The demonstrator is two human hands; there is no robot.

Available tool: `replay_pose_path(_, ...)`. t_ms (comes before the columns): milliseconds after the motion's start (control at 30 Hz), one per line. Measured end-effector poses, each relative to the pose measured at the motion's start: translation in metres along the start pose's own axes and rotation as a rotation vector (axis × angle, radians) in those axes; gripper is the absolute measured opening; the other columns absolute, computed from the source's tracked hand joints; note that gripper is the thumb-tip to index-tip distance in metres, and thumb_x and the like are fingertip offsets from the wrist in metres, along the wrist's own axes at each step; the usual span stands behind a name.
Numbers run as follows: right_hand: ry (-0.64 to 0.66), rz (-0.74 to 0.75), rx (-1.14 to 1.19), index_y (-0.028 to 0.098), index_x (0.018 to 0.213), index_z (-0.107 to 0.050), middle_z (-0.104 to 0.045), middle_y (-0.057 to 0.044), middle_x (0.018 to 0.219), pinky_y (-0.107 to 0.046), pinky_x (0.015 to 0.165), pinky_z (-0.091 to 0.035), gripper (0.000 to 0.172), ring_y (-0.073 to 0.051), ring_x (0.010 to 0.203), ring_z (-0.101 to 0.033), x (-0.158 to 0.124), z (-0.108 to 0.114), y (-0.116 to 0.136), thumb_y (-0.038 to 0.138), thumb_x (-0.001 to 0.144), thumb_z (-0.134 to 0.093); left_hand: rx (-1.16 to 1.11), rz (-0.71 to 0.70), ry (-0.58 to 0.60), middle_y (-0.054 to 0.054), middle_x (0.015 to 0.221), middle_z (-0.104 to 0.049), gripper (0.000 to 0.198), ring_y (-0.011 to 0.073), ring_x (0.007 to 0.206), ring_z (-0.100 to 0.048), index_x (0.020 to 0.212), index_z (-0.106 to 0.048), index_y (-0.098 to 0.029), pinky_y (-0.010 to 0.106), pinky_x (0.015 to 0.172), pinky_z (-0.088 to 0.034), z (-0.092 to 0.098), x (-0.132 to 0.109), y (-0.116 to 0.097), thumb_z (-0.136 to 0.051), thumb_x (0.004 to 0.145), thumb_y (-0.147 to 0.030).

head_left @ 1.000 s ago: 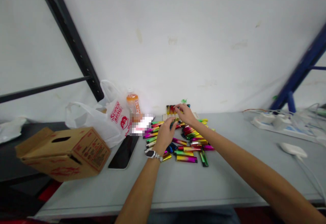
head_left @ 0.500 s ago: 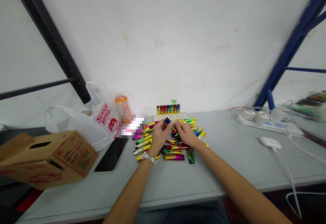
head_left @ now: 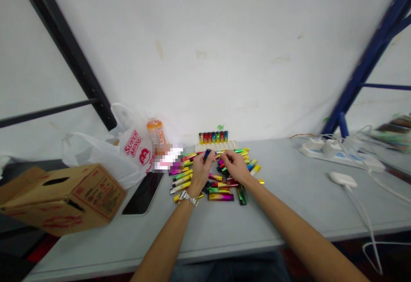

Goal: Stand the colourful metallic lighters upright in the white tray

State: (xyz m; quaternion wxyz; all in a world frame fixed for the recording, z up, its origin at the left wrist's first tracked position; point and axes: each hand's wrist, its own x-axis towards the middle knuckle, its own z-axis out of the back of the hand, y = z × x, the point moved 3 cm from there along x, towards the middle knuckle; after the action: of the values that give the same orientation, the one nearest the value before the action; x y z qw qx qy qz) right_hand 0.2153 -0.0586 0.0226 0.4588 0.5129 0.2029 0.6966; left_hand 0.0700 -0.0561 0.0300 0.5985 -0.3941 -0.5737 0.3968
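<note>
My left hand (head_left: 201,171), with a metal watch at the wrist, is closed around a dark blue lighter (head_left: 207,154) that points up. Just to its right, my right hand (head_left: 234,165) has its fingers curled together; whether anything small is between the fingertips is hard to see. Many shiny lighters in gradient colours lie spread under and around both hands, among them a yellow and magenta lighter (head_left: 221,197) and a green lighter (head_left: 242,195). Behind the hands, several lighters (head_left: 213,137) stand upright in a row in a white rack (head_left: 227,146).
On the left are a cardboard box (head_left: 83,196), a white plastic bag (head_left: 99,153), a phone (head_left: 143,194) and an orange-capped bottle (head_left: 156,130). A power strip (head_left: 346,155) and a white charger (head_left: 343,179) with cables are on the right of the grey table (head_left: 289,196).
My hands have drawn slightly apart. The dark blue lighter has tipped more upright in my left hand, and my right fingers have come away from it.
</note>
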Motion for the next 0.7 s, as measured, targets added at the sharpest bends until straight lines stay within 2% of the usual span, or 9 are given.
replay_pose_path(100,0.03,-0.011,0.019,0.018,0.067,-0.053,-0.05,0.003,0.061,-0.026,0.057,-0.032,0.033,-0.013,0.059,-0.044,-0.0013,-0.0025,0.003,0.039,0.092,-0.046,0.178,-0.009,-0.076,-0.005,0.046,-0.036,0.053,0.0076,0.046,-0.034,0.049,-0.042,-0.017,0.023,0.048,-0.027,0.0007,0.0008,0.0028,-0.05,0.086,-0.054)
replay_pose_path(200,0.045,-0.019,0.02,0.018,0.066,-0.053,-0.051,0.002,0.061,-0.026,0.057,-0.032,0.033,-0.013,0.059,-0.045,-0.0019,-0.0035,0.0042,0.037,0.092,-0.046,0.284,-0.005,-0.109,-0.005,0.046,-0.036,0.048,0.0083,0.046,-0.033,0.049,-0.04,-0.018,0.024,0.048,-0.024,-0.0012,0.0019,0.0064,-0.051,0.084,-0.048)
replay_pose_path(300,0.045,-0.023,0.019,0.018,0.066,-0.054,-0.052,0.002,0.061,-0.026,0.057,-0.033,0.033,-0.013,0.058,-0.045,-0.0017,-0.0034,0.0034,0.037,0.092,-0.046,0.274,-0.005,-0.109,-0.005,0.047,-0.037,0.044,0.0086,0.047,-0.034,0.051,-0.043,-0.018,0.023,0.048,-0.024,-0.0026,0.0009,0.0059,-0.052,0.084,-0.047)
replay_pose_path(533,0.034,-0.019,0.024,0.018,0.066,-0.054,-0.053,0.002,0.06,-0.025,0.056,-0.032,0.032,-0.012,0.057,-0.045,-0.0017,-0.003,0.0032,0.037,0.091,-0.047,0.221,-0.024,-0.081,-0.005,0.047,-0.037,0.051,0.0087,0.047,-0.035,0.051,-0.045,-0.018,0.023,0.049,-0.027,-0.003,-0.0027,0.0012,-0.051,0.085,-0.055)
replay_pose_path(700,0.044,-0.025,0.021,0.018,0.068,-0.056,-0.052,0.002,0.059,-0.025,0.056,-0.032,0.033,-0.013,0.057,-0.046,-0.002,-0.0029,0.0025,0.039,0.092,-0.047,0.312,0.023,-0.123,-0.005,0.047,-0.037,0.043,0.0095,0.047,-0.036,0.051,-0.042,-0.019,0.024,0.049,-0.026,-0.0012,0.0018,0.0084,-0.051,0.083,-0.046)
